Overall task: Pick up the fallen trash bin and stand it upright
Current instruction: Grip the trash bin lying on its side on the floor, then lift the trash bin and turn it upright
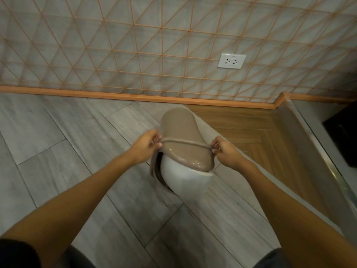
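- We see the floor (58,136) of grey planks spreading wide and bare to the left of the bin, with more bare planks near our feet.
- A tiled wall (116,45) crossed by orange lines closes the far side, with an orange baseboard (96,94) along its foot; a white socket plate (231,61) sits on it, up and right of the bin.
- To the right the grey planks give way to a wooden floor patch (241,124), and past that a metal-edged ledge (313,144) runs diagonally, so room is tighter on that side.
- The trash bin (179,126) is tan, near the middle of the view, tilted with its base toward the wall and its mouth toward us; whether its base touches the floor we cannot tell.
- A tan swing lid (185,157) and a pale liner (185,175) show at the mouth end.
- Our left hand (144,147) pinches the rim ridge on the bin's left side, fingers (157,141) closed on it.
- Our right hand (225,151) pinches the same ridge on the right side, fingertips closed on it.
- The bin lies between the two hands, both arms reaching forward.
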`<state>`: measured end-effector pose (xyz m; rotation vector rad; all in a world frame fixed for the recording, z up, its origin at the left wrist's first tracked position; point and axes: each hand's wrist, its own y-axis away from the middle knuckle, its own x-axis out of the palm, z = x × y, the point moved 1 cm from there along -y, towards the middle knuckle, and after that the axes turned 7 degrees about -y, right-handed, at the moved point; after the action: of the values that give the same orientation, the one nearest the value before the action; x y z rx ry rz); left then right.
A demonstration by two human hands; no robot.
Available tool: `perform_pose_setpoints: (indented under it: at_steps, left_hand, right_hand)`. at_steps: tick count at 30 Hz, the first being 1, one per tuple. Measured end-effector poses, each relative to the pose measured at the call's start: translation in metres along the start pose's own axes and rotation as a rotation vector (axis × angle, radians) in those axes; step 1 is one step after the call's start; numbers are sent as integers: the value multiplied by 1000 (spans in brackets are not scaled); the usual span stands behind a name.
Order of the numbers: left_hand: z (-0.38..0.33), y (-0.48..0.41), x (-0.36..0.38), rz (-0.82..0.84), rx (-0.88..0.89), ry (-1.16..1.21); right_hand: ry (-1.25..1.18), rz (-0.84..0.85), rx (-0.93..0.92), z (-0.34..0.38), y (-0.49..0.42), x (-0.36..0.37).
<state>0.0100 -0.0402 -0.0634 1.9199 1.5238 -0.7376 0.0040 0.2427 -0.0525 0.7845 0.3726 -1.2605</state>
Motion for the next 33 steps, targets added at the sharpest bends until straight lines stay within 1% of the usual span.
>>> perform_pose_setpoints:
  at_steps: [2,6,11,17,20,22,24,27,29,31,33]
  left_hand:
    - [-10,-7,-11,-70,-15,88]
    - [-24,-17,-31,-166,-41,254]
    - [-29,-19,-44,-195,-102,392]
    - [-23,-10,-41,-117,-202,274]
    - [-15,-5,-37,-42,-301,209]
    - [-11,-4,-34,-14,-379,235]
    - [-10,-5,-31,-65,-431,309]
    - [-12,-8,-32,-226,-489,389]
    - [-12,-10,-35,-301,-503,460]
    - [-15,-13,-39,-316,-516,528]
    - [-20,-15,-42,-264,-520,596]
  right_hand:
    - [-81,-20,-13,8,2,-6]
    - [-304,-37,31,23,7,-7]
    - [-436,-62,85,30,8,-4]
    - [-521,-97,161,27,5,-5]
    - [-547,-116,171,28,2,-5]
    - [-584,-125,174,30,-1,-2]
    - [-616,-135,177,34,-3,1]
    - [-660,-148,198,38,-4,5]
    - [-686,-155,226,39,-3,8]
    - [-713,-171,270,39,-3,12]
    - [-757,-196,308,39,-1,17]
